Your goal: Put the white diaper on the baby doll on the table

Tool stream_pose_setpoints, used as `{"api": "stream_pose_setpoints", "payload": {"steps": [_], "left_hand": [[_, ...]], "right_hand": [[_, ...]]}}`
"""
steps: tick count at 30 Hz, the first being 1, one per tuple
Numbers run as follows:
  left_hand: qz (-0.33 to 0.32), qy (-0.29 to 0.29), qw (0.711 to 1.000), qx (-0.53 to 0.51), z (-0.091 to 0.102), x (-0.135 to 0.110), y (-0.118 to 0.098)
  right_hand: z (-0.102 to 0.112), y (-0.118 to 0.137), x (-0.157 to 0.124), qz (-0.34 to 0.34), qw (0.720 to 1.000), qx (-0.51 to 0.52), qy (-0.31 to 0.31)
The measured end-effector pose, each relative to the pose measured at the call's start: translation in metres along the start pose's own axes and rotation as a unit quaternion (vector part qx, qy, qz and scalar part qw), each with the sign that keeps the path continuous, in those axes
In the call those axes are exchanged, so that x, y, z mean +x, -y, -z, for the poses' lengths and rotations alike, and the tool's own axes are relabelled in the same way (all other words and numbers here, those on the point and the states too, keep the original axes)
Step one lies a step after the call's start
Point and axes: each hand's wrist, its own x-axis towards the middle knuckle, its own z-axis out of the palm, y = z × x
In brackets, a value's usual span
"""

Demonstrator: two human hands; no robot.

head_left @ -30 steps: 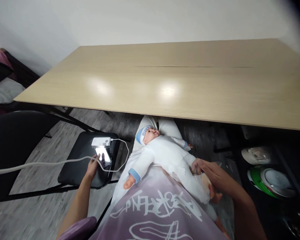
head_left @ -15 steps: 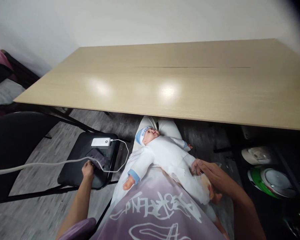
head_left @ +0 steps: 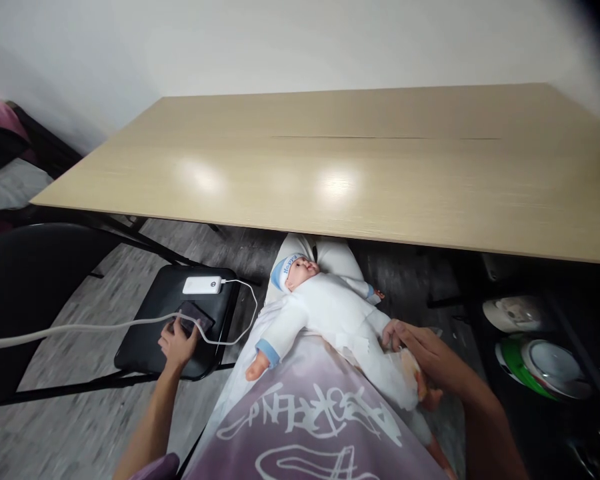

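A baby doll [head_left: 330,307] in white clothes with blue cuffs and a blue-and-white cap lies face up across my lap. My right hand [head_left: 417,343] is closed around the doll's leg area, its fingers curled against the white cloth. On the black chair seat to my left lies a dark phone [head_left: 200,315]. My left hand [head_left: 179,341] is at the phone's near edge, thumb and forefinger apart and touching it. A white power bank [head_left: 201,285] rests just beyond the phone, with a white cable [head_left: 253,313] plugged into it.
A wide light-wood table [head_left: 300,180] spans the view ahead, its front edge over my knees. The black folding chair [head_left: 150,327] stands at my left. To the right, a green-and-white round item [head_left: 530,363] and a pale container [head_left: 513,313] sit on a dark shelf.
My left hand has turned palm down and its fingers have spread at the phone. The phone now lies flatter, its face dark. My right hand and the doll stay put.
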Motion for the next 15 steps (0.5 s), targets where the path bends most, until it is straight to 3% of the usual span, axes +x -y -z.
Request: {"api": "stream_pose_setpoints", "payload": {"steps": [3, 5, 7, 9, 11, 15], "left_hand": [[-0.079, -0.03, 0.993, 0.085, 0.001, -0.015, 0.011], [-0.17, 0.017, 0.975, 0.14, 0.001, -0.025, 0.023], [-0.267, 0.092, 0.94, 0.189, -0.001, -0.035, 0.034], [-0.319, 0.125, 0.913, 0.222, -0.005, -0.044, 0.039], [-0.305, 0.093, 0.918, 0.237, -0.011, -0.049, 0.037], [-0.182, -0.001, 0.954, 0.236, -0.021, -0.046, 0.02]], "right_hand": [[0.0, 0.002, -0.001, -0.003, 1.0, 0.009, 0.001], [-0.001, 0.002, -0.002, -0.005, 1.0, 0.014, 0.0], [-0.001, 0.001, -0.002, -0.003, 1.0, 0.021, -0.001], [-0.001, -0.001, -0.001, -0.002, 1.0, 0.026, -0.003], [0.0, -0.003, 0.0, 0.0, 1.0, 0.025, -0.002], [0.001, -0.004, 0.002, -0.003, 1.0, 0.015, 0.003]]}}
